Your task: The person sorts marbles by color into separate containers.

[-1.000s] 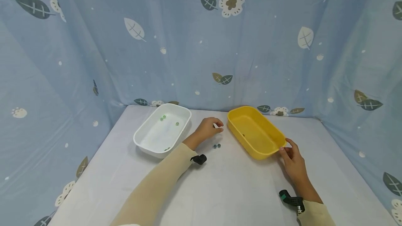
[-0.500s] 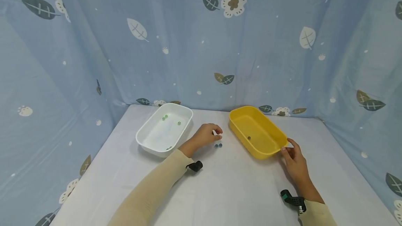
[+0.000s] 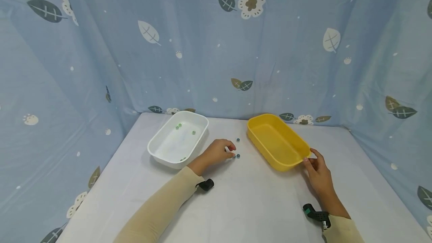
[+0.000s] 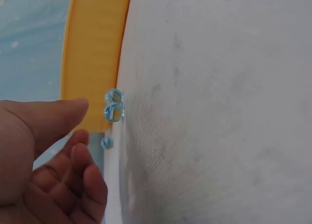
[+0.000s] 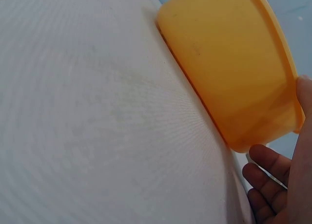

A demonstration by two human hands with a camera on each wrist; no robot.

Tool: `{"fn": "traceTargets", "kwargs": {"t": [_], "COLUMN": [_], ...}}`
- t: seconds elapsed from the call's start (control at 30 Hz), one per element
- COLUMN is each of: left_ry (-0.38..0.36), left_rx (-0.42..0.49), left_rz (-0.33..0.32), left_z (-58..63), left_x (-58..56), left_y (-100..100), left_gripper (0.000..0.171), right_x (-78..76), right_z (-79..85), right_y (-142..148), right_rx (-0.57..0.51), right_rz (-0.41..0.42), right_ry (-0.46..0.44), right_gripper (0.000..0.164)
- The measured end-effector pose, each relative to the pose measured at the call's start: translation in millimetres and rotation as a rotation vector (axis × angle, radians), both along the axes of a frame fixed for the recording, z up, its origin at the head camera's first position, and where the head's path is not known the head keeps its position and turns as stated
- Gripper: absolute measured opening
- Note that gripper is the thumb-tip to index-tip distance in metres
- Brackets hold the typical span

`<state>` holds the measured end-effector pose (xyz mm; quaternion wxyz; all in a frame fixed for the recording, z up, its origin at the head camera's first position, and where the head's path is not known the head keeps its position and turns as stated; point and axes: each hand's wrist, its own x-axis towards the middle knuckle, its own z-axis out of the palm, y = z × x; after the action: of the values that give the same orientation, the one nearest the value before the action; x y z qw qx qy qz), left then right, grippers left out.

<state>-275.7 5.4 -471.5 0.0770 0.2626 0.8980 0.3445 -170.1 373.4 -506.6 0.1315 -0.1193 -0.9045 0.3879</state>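
My left hand (image 3: 216, 152) is low over the table beside some blue glass marbles. Its thumb and fingers are apart in the left wrist view, with nothing between them. Two marbles (image 4: 113, 107) sit together just past the thumb tip, and a third marble (image 4: 107, 143) lies beyond the fingers. In the head view that third marble (image 3: 238, 140) is farther back. My right hand (image 3: 318, 173) holds the near right corner of a yellow plastic tray (image 3: 281, 166), thumb at the rim (image 5: 287, 58) and other fingers curled beside the outer wall.
A white tray (image 3: 162, 161) with several green marbles (image 3: 194, 132) stands on the left, near my left forearm. The white-covered table (image 3: 243, 205) ends at a blue patterned curtain (image 3: 189, 70) at the back and sides.
My left hand has come back toward the near marbles, uncovering the farther one. A dark marble seen earlier inside the yellow tray is out of sight. The right hand keeps its hold.
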Motion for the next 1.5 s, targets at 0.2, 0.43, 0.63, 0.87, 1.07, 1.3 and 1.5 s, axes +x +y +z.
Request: {"fn": "traceTargets", "kwargs": {"t": [0.2, 0.43, 0.63, 0.87, 1.07, 1.3, 1.5], "left_ry": [-0.036, -0.037, -0.034, -0.026, 0.011, 0.038, 0.042], "left_rx": [-0.024, -0.014, 0.014, 0.006, -0.057, -0.072, -0.057], "left_rz": [-0.003, -0.003, 0.026, 0.026, 0.026, 0.030, 0.030], "left_z": [0.0, -4.0, -7.8, -13.5, -18.4, -20.5, -20.7], "left_x": [5.6, 9.8, 11.2, 11.3, 12.4, 14.2, 15.1], "left_y": [-0.8, -2.1, -4.2, -3.6, -0.2, 0.8, 1.1], "left_gripper": [0.022, 0.024, 0.027, 0.028, 0.025, 0.020, 0.015], "right_x": [0.2, 0.2, -1.3, -0.8, 1.2, 1.0, 0.9], "right_z": [-0.3, -1.0, -0.9, -0.8, 0.6, 1.0, 0.9], "right_y": [0.8, -0.3, -0.1, 0.7, 0.0, 0.7, 1.3], "right_rx": [-0.002, 0.007, 0.013, 0.004, 0.004, 0.014, 0.022], "right_rz": [-0.001, -0.002, 0.002, 0.012, 0.014, 0.020, 0.022], "right_ry": [0.011, 0.010, 0.011, 0.014, 0.013, 0.023, 0.032], "right_gripper": [0.066, 0.066, 0.065, 0.065, 0.065, 0.064, 0.065]}}
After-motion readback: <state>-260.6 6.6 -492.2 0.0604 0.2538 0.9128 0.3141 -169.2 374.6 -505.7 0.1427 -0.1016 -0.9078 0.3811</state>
